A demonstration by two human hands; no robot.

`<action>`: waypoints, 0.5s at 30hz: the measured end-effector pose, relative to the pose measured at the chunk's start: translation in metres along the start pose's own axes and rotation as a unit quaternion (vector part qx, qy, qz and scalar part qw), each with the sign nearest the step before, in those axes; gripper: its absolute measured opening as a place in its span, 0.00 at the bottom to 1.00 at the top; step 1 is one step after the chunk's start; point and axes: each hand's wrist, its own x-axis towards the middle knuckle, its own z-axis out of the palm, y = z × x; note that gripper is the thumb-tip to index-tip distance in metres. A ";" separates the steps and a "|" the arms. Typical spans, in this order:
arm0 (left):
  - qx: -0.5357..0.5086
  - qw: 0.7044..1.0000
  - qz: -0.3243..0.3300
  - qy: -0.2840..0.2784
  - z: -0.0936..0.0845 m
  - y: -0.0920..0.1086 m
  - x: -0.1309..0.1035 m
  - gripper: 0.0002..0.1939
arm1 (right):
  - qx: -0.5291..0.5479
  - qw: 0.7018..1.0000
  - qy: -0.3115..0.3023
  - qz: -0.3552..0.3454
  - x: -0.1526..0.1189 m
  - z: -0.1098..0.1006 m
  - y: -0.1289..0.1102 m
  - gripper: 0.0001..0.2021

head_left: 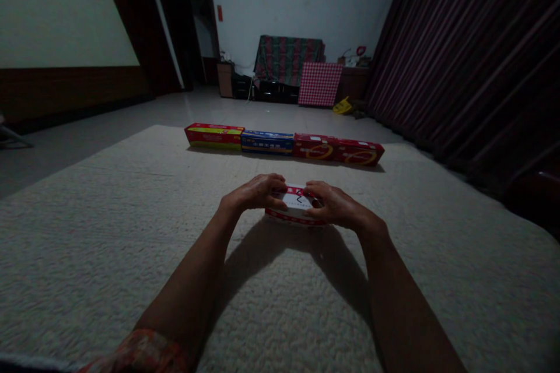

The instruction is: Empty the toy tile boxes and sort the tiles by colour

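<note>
A white and red box with a dark handwritten mark on top sits on the pale textured cover, in the middle of the view. My left hand grips its left end, fingers over the top. At the right end, my right hand holds it the same way. Beyond the hands, boxes stand end to end in a row: a red and yellow-green box, a blue box, a dark red box and another dark red box at the right.
The pale cover spreads over a wide surface under the boxes. Behind it lie a tiled floor and a low cabinet with a draped cloth. A red checked panel leans there. Dark curtains hang at the right.
</note>
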 end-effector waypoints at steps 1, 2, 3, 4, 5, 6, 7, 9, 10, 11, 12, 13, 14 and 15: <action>-0.002 1.000 0.005 0.005 0.001 0.000 0.000 0.12 | 0.001 1.000 0.001 -0.002 0.000 0.000 0.000 0.14; -0.001 1.000 0.012 0.009 0.001 -0.001 -0.001 0.12 | 0.003 1.000 0.000 -0.004 0.001 0.001 0.000 0.14; 0.002 1.000 0.020 0.011 0.002 -0.001 0.000 0.12 | 0.005 1.000 0.000 -0.006 0.001 0.001 0.000 0.14; 0.005 1.000 0.028 0.009 0.002 -0.001 0.000 0.11 | 0.006 1.000 -0.001 -0.008 0.000 0.001 0.000 0.13; 0.009 0.999 0.035 0.003 0.002 -0.001 0.000 0.10 | 0.006 1.000 -0.005 -0.011 0.000 0.001 0.000 0.13; 0.014 0.999 0.040 -0.008 0.001 -0.001 0.001 0.09 | 0.003 1.000 -0.010 -0.015 0.000 0.000 -0.002 0.13; 0.020 0.999 0.043 -0.019 0.001 0.000 0.001 0.09 | -0.001 1.000 -0.016 -0.018 0.000 -0.002 -0.004 0.13; 0.035 0.998 0.048 -0.032 0.000 0.000 0.002 0.09 | -0.011 0.999 -0.031 -0.019 -0.001 -0.006 -0.011 0.13; 0.044 0.997 0.050 -0.035 0.000 0.001 0.002 0.10 | -0.018 0.999 -0.044 -0.016 -0.001 -0.008 -0.015 0.13; 0.052 0.997 0.051 -0.038 0.000 0.001 0.002 0.11 | -0.024 0.998 -0.059 -0.012 -0.001 -0.011 -0.019 0.13; 0.061 0.996 0.053 -0.042 -0.001 0.001 0.001 0.12 | -0.031 0.997 -0.073 -0.006 -0.001 -0.013 -0.023 0.13; 0.069 0.995 0.055 -0.047 -0.001 0.001 0.001 0.12 | -0.037 0.996 -0.084 -0.001 -0.001 -0.015 -0.027 0.13; 0.077 0.994 0.056 -0.051 -0.001 0.001 0.001 0.12 | -0.042 0.995 -0.090 0.003 -0.002 -0.017 -0.029 0.13; 0.083 0.994 0.057 -0.053 -0.002 0.001 0.001 0.12 | -0.045 0.995 -0.092 0.006 -0.002 -0.018 -0.032 0.13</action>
